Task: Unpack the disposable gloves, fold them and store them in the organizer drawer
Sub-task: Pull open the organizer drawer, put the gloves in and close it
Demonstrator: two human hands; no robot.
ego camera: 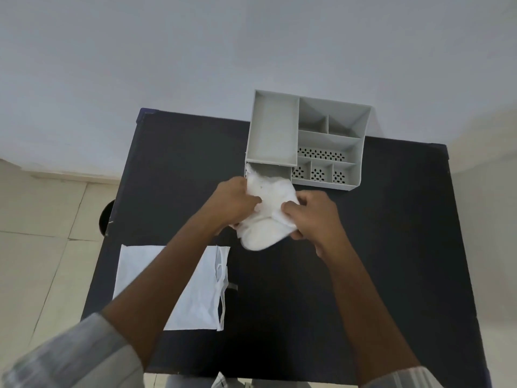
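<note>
White bag (193,287) lies flat on dark table (363,247), near edge. Past it, L hand (235,201) & R hand (313,217) both pinch a bundle of white gloves (268,217), its far end inside open drawer (270,170) of grey organizer (307,141) at table's far side

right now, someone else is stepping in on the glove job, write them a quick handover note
Left hand: gripping the left side of the glove bundle.
Right hand: gripping its right side.
Bundle: white, bunched, held above the black table, its far end at the mouth of the open drawer under the grey organizer.
White bag: flat on the table's near left, looks empty.
Done: gloves unpacked and gathered.
Left: push the bundle fully in and close the drawer.
</note>
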